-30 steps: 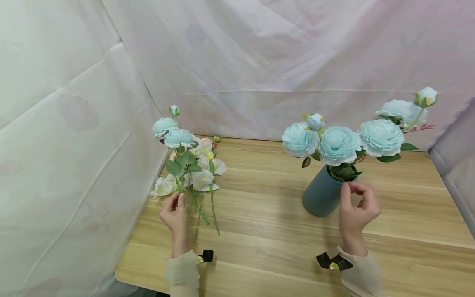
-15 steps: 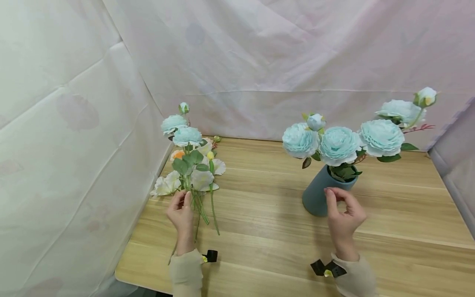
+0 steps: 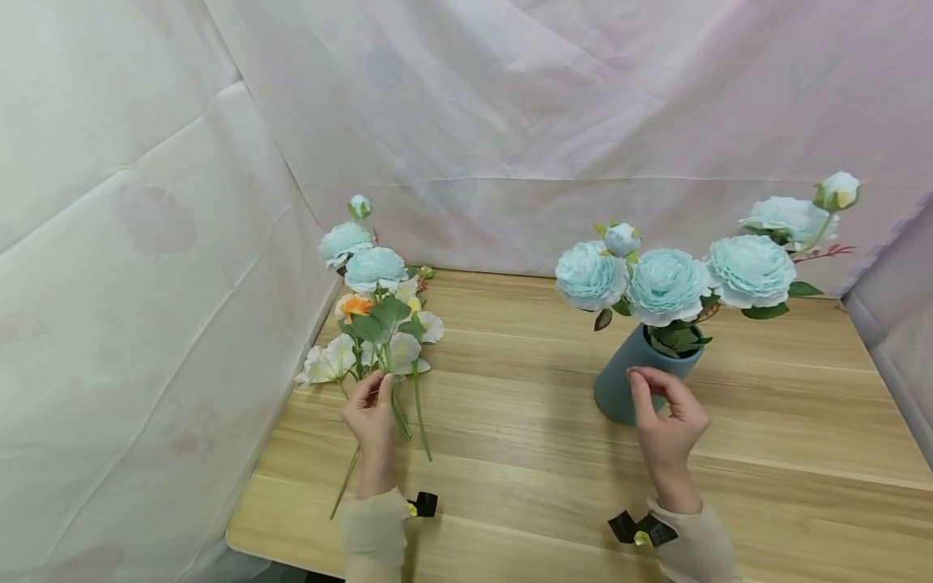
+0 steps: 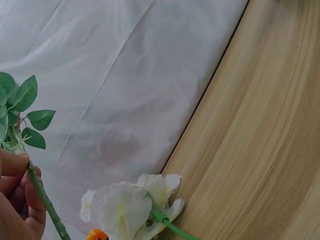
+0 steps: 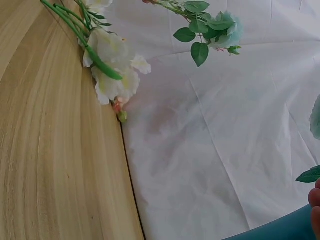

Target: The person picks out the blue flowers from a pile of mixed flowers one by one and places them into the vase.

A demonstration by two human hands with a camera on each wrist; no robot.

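Note:
My left hand (image 3: pixel 372 417) pinches the green stem of a light blue peony spray (image 3: pixel 375 269) between thumb and fingers. The spray stands upright above the table's left part, its stem (image 4: pixel 47 205) slanting down past the fingers in the left wrist view. On the right, a blue-grey vase (image 3: pixel 619 380) tilts and holds light blue peonies (image 3: pixel 666 285). In front of the vase is my right hand (image 3: pixel 669 425), its fingers curled and thumb meeting forefinger, with nothing seen between them. Only a few right fingertips (image 5: pixel 316 197) show in the right wrist view.
White flowers (image 3: pixel 330 360), an orange bloom (image 3: pixel 355 305) and green stems (image 3: pixel 419 413) lie at the table's left side, behind and beside my left hand. A pale cloth (image 3: pixel 496 121) hangs along the back and left of the wooden table (image 3: pixel 503 405).
My left hand has moved right with the peony spray, uncovering the orange bloom. My right hand has drawn leftward and down from the vase's rim. The vase and its peonies stay put.

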